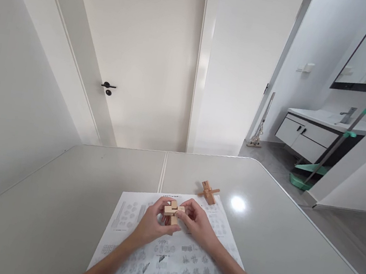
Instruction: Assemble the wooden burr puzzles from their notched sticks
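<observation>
A pale wooden burr puzzle (170,210) of interlocking blocks is held between my two hands, just above a printed sheet. My left hand (151,223) grips it from the left, with the thumb under its lower block and the fingers behind. From the right, my right hand (197,221) pinches its right end between thumb and fingers. The fingertips behind the blocks are partly hidden. Under both hands lies the white instruction sheet (161,269), covered with small grey diagrams. A second, browner wooden cross-shaped puzzle (208,193) rests at the sheet's far right edge.
The grey table (51,208) has a seam across its far half and a rounded far right corner. Beyond it stands a white door (154,57) with a black handle. To the right are a sink cabinet (309,135), a mop (262,127) and a green dustpan (302,181).
</observation>
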Available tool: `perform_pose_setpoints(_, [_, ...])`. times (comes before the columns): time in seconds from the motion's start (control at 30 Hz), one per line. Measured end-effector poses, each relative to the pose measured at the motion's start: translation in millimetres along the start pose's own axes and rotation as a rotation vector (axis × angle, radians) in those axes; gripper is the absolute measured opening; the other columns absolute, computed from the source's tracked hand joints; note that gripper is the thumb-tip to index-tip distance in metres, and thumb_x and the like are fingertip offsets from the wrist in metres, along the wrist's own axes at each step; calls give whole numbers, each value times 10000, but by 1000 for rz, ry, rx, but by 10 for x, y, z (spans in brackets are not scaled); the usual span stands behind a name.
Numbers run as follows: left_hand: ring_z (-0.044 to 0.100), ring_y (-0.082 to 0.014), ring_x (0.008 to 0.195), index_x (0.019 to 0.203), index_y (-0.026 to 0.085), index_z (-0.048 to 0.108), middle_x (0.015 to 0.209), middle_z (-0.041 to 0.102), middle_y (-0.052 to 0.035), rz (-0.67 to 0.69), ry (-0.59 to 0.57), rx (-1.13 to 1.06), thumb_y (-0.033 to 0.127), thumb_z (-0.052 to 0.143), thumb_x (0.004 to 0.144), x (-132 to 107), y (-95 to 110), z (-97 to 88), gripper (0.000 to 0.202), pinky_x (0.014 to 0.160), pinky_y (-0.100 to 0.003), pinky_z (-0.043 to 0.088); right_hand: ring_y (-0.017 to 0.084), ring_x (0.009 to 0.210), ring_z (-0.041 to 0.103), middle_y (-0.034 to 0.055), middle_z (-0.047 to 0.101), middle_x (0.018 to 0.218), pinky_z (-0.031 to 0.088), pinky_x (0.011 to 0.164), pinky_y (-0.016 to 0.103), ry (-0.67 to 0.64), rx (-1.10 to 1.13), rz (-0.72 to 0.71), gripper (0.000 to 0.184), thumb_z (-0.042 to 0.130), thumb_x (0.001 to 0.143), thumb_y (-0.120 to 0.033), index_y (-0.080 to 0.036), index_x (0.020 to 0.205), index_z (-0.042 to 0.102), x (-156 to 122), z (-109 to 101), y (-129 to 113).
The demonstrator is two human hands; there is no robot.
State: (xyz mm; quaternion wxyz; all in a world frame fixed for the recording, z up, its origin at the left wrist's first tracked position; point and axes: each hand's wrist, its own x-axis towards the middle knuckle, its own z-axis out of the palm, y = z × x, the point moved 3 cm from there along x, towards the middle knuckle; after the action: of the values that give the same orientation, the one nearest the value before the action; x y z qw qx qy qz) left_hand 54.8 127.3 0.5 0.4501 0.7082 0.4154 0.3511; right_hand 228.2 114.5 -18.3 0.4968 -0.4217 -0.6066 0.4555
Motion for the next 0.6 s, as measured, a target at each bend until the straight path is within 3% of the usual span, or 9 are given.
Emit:
perform_pose_setpoints(0.33, [638,-199,889,1141,223,571,963,675,-32,-30,-41,-114,365,884,685,-5,-55,-23,572,726,-307,548,171,654,479,-20,550,710,385,622,294,-23,-82,-70,311,597,945,-544,-233,933,578,-26,-3,-3])
perform_pose_setpoints(0.6, [635,-168,793,1133,216,586,918,653,-13,-50,-80,-191,374,889,678,23,-73,-47,568,671,-293,561,176,664,498,-9,557,728,398,603,293,-13,-120,-101,314,569,959,-545,-233,923,574,-41,9,-51])
